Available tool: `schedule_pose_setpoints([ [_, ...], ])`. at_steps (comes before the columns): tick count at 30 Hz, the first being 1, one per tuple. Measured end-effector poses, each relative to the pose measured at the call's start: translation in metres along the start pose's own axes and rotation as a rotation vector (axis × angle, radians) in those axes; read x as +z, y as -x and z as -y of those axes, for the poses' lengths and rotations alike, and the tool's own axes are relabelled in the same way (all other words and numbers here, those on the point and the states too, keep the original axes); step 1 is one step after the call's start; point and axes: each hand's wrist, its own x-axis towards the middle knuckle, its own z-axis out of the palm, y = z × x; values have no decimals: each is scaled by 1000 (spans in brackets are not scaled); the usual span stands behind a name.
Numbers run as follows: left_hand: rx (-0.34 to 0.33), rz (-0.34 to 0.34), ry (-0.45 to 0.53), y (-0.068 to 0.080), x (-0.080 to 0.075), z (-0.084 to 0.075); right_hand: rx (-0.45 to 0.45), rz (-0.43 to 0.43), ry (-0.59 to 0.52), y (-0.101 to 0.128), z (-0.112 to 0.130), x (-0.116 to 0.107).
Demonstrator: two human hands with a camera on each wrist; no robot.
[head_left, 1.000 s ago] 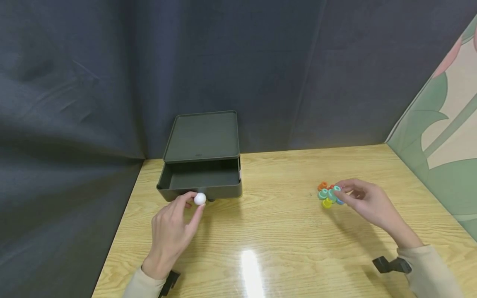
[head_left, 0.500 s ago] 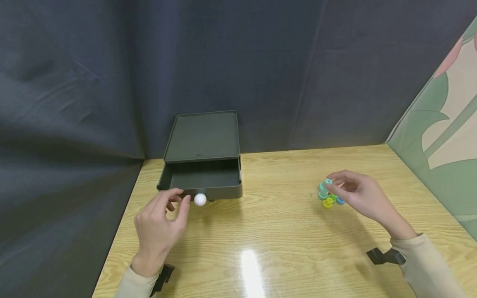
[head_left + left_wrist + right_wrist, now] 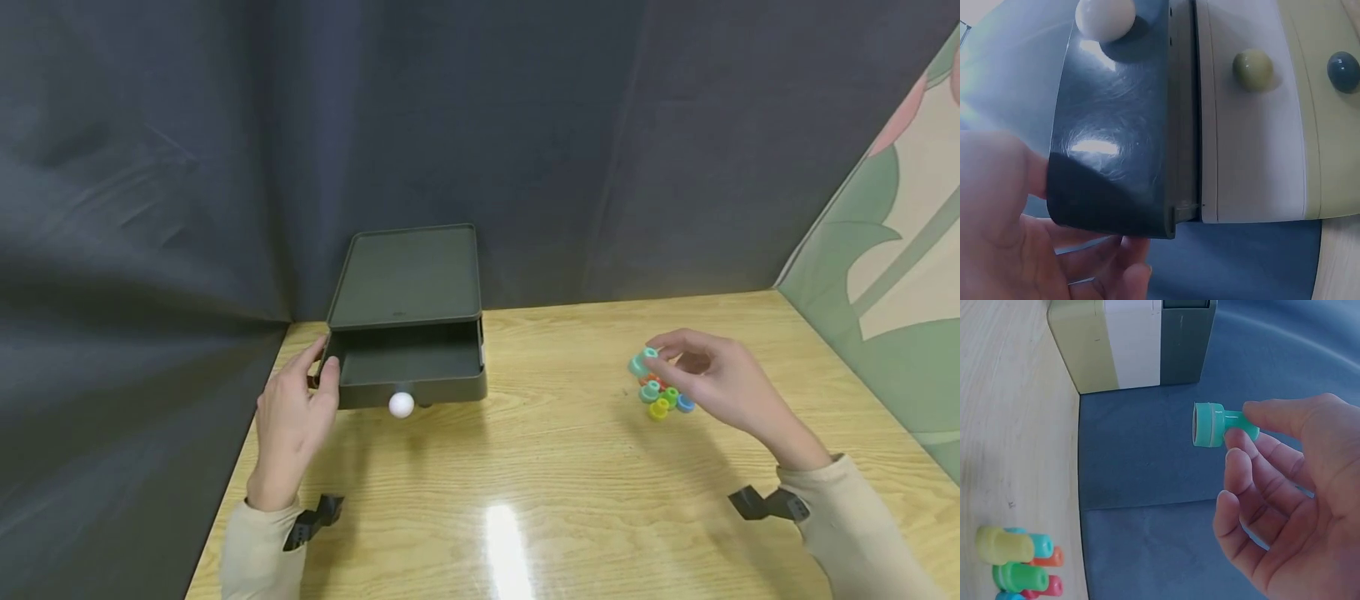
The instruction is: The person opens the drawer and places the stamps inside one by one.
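My left hand (image 3: 296, 417) is at the left front corner of an open dark-green drawer (image 3: 450, 390). In the left wrist view its thumb (image 3: 991, 162) lies over the drawer's top edge and its other fingers curl below the corner, gripping the side wall. A round white knob (image 3: 401, 405) sits on the drawer's front. My right hand (image 3: 712, 379) pinches a teal stamp-shaped plastic piece (image 3: 1210, 425) by its narrow stem, raised above the table. Several similar pieces, among them a yellow one (image 3: 658, 409) and a blue one (image 3: 686, 403), stand grouped just below.
The drawer unit (image 3: 405, 275) has a flat rimmed top and stands against a dark curtain (image 3: 525, 150). In the left wrist view, a white drawer (image 3: 1254, 156) and a yellow-green drawer (image 3: 1335, 156) are stacked below. A patterned panel (image 3: 900, 275) borders the wooden table (image 3: 570, 483) on the right.
My left hand has let go of the white knob and moved left to the drawer's corner. My right hand has lifted the teal piece from the group, up and slightly left.
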Motion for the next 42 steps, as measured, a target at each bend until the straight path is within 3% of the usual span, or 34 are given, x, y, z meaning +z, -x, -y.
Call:
schedule_pose_setpoints([
  [5,-18,9,-12,-2,-3,3,-8,15,-4,-7,9,1],
  [18,14,61,-34,-3,-7,4,-85,38,-37,-25,35,8],
  [28,20,67,-17,-5,-8,8,-113,53,-15,-44,60,15],
  [42,28,55,-14,-5,-8,8,-133,112,-83,-61,86,25],
])
